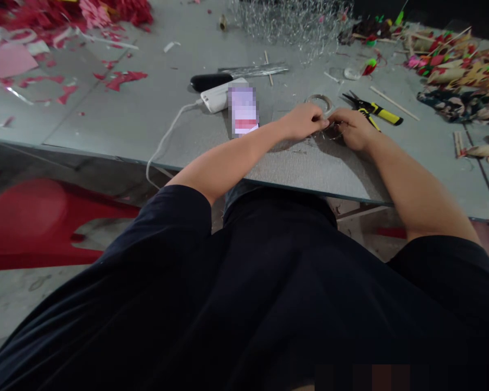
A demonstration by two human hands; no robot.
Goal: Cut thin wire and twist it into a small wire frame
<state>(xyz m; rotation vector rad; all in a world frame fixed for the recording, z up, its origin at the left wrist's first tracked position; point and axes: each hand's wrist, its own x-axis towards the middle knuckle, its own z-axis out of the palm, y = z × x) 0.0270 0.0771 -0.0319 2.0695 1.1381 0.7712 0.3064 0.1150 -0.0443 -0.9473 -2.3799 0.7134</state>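
Observation:
Over the grey table [212, 141], my left hand [305, 120] and my right hand [355, 128] meet with their fingertips close together. Both are closed in a pinch on something thin that looks like wire, too small to make out well. A ring-shaped coil [321, 100] lies just beyond the fingertips. Beside my right hand rest pliers with yellow and black handles [385, 114]. A phone [243, 108] with a lit screen lies to the left of my left hand, against a white power bank [215, 99] with a white cable.
A black-handled tool [212, 82] lies behind the power bank. Tangled silvery wire [293, 27] sits at the back. Red scraps [124, 79] are spread at the left, coloured pieces [448, 65] at the right. A red stool [28, 217] stands below the table's left edge.

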